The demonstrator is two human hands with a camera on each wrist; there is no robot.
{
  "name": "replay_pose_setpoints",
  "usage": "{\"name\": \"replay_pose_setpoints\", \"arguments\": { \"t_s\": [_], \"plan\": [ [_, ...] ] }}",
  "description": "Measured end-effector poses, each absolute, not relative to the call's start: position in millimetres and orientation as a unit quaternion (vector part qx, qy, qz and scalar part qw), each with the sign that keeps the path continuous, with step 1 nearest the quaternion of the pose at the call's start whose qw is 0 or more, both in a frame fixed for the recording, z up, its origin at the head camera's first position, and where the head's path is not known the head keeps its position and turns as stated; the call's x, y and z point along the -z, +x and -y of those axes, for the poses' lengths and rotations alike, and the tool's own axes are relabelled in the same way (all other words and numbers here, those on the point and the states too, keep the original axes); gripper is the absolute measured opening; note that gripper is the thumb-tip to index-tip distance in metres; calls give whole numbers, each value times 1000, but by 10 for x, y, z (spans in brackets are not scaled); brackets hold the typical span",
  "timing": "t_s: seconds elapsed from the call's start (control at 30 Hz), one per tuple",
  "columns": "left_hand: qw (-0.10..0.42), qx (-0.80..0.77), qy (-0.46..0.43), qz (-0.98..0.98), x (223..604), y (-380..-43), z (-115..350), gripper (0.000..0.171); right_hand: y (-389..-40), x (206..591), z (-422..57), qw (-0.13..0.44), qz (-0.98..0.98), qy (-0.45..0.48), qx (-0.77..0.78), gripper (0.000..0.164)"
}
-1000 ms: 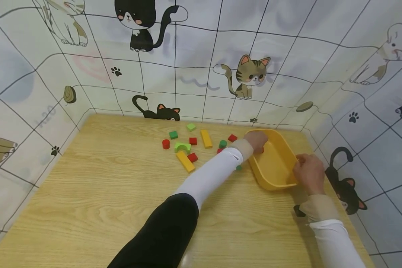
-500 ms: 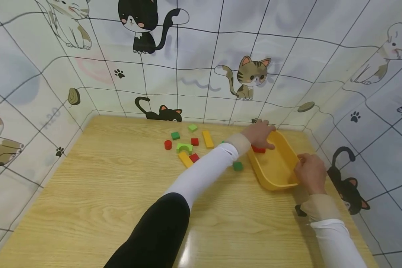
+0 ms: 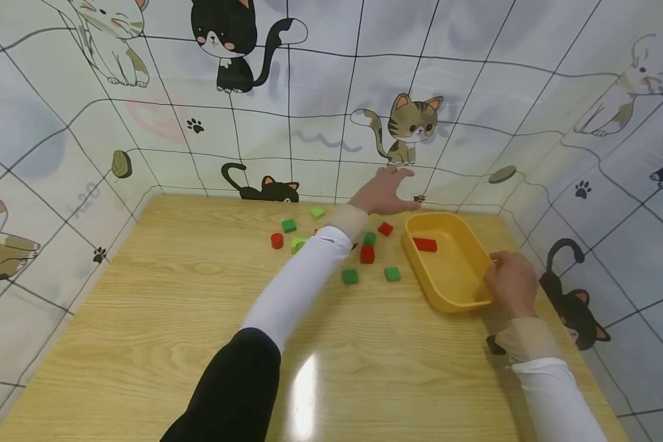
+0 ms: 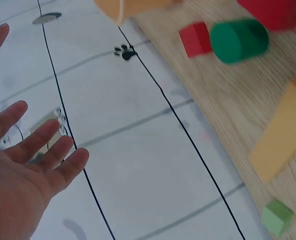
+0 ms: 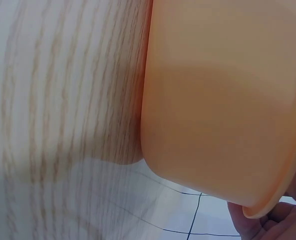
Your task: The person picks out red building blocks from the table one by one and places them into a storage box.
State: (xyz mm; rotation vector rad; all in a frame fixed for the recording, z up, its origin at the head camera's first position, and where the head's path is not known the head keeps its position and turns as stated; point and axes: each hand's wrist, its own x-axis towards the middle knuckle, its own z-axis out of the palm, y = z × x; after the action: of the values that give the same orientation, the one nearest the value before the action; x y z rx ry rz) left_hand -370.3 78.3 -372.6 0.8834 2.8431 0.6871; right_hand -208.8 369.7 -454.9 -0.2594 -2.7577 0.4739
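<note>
Pale sheeting printed with cartoon cats and grid lines stands around the far, left and right edges of a wood-grain tabletop. Close to the far right corner sits a yellow tray, and inside it, against the wall on its left, lies a red block. The person's right hand grips the tray's rim on the side toward the tabletop's right edge.

The left hand is in the air near the far edge, fingers spread and nothing in them, a little left of the tray; its white sleeve stretches in from the near edge and hides some of what lies beneath.

Just left of the tray I see a small red cube, a green cylinder, another red cube and, nearer to the person, two green blocks. Beyond the sleeve, toward the far edge, are a light green block, a dark green one, a red cylinder and part of a light green arch. The left wrist view also shows a long yellow block, slightly blurred.
</note>
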Motion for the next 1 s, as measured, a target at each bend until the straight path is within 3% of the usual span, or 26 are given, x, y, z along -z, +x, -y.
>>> {"name": "replay_pose_setpoints", "arguments": {
  "t_s": [0.63, 1.0],
  "plan": [
    [27, -265, 226, -937, 3590, -3649, 238, 84, -2102, 4559, -3685, 168, 967, -91, -170, 37],
    [19, -288, 191, -938, 3799, -3477, 872, 83, -2113, 4563, -3695, 153, 968, -100, -172, 39]
  ]
}}
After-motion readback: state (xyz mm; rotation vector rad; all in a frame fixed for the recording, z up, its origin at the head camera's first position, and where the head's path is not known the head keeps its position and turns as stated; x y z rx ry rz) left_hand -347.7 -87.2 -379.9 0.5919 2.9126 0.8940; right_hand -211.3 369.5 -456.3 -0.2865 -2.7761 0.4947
